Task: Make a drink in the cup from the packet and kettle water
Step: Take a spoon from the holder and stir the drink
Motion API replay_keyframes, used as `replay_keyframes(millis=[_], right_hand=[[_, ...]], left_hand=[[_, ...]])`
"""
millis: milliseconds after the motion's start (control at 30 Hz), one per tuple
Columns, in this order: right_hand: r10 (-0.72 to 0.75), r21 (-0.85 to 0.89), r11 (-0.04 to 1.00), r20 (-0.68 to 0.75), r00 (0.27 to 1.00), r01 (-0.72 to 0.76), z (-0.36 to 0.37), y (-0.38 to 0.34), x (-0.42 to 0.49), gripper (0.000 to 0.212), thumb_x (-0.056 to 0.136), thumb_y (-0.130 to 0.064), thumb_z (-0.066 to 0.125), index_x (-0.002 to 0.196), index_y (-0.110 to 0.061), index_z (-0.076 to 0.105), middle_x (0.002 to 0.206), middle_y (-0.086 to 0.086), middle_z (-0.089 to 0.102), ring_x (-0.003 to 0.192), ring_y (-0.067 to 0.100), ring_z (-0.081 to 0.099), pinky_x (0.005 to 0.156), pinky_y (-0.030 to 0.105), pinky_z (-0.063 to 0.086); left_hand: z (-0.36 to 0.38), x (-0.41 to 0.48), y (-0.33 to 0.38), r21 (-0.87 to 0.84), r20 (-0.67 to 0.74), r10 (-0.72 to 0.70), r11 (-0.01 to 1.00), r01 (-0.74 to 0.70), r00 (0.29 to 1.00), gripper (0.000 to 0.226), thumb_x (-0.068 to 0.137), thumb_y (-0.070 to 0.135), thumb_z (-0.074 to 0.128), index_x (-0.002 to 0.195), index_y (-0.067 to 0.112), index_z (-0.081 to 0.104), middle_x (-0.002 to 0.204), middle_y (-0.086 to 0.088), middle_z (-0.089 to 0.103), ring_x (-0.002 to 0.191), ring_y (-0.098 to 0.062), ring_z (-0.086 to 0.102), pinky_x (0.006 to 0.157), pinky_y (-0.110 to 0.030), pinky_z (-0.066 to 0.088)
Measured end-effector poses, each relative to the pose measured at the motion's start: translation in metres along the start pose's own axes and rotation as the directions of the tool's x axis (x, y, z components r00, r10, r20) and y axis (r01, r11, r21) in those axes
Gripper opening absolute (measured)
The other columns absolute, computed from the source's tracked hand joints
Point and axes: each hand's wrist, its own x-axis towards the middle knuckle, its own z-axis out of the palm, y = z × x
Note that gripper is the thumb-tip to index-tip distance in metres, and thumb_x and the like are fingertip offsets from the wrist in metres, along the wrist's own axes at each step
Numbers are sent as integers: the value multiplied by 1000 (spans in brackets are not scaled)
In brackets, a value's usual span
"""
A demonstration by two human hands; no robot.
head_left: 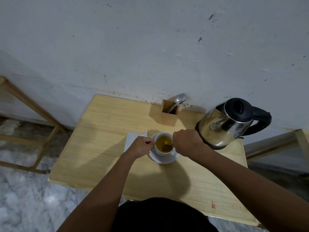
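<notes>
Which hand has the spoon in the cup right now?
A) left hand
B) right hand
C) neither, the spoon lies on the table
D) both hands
A: the left hand pinches the spoon handle, its bowl dipped in the yellow drink in the cup, while the right hand sits at the cup's other side.
</notes>
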Motion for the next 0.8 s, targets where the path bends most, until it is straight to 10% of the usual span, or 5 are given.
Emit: replay_keyframes(millis=[133, 267, 633, 800], right_hand=[[-7, 48, 999, -5, 1000, 7, -2, -9, 3, 9, 91, -18, 54, 84, -17, 49, 62, -4, 37, 56, 15, 42, 51, 27, 30], [41, 59, 998, -62, 997, -37, 0, -10, 10, 13, 94, -13, 48, 98, -12, 61, 79, 1, 58, 68, 19, 49, 59, 30, 37], [60, 90, 994, -7, 998, -59, 1, -3, 8, 17, 94, -21, 51, 105, -12, 59, 87, 2, 62, 72, 19, 53, 60, 30, 38], [66, 136, 989, -50, 997, -59, 5, -9, 10, 16, 95, -17, 48, 102, -11, 60, 78, 2, 56, 67, 18, 50, 59, 30, 39]], left_hand=[[1, 5, -4, -9, 1, 18, 1000, -18, 1000, 15, 92, 26, 58, 91, 22, 72, 81, -4, 69, 87, -30, 70, 82, -43, 57], [1, 6, -6, -8, 0, 15, 1000, -15, 1000, 14, 92, 27, 59, 90, 24, 72, 88, -7, 72, 91, -31, 69, 86, -45, 58], [0, -1, 1, -6, 2, -10, 1000, 10, 1000, 22, 93, 29, 57, 104, 17, 72, 88, 2, 68, 91, -27, 70, 55, -21, 43], [0, 0, 1, -11, 9, -5, 1000, 6, 1000, 18, 93, 28, 58, 99, 18, 72, 85, 1, 68, 92, -29, 69, 75, -35, 57]])
